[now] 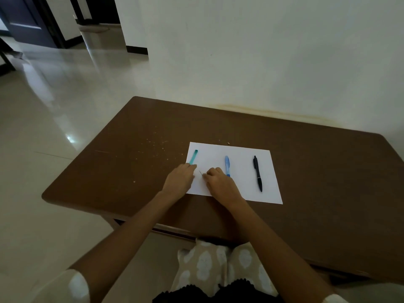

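1. Lead stick point(200, 172): a thin dark sliver between the two grips, over the near-left part of the white sheet point(240, 149). It is slanted, and its near end meets the fingertips of the right grip.
2. Right grip point(219, 182): knuckles up and fingers curled inward. The tips of the thumb and forefinger are closed together on the near end of the lead stick and pinch it. The heel of the hand lies over the near edge of the sheet.
3. Left grip point(179, 178): knuckles up, lying across the left edge of the sheet. Its fingertips cover the near end of the teal tube point(193, 156). It cannot be told whether the fingers close on the tube or only touch it.
4. Teal tube: lies flat in the far-left corner of the sheet, slanted, with its far end uncovered.
5. Blue pen point(227, 165): lies on the sheet just beside the right grip, on that grip's right.
6. Black pen point(257, 173): lies on the right part of the sheet, well apart from both grips, with its point toward the person.
7. Worktop point(131, 167): brown, and it carries the sheet. Pale specks point(157, 142) are scattered on it to the left of the sheet.
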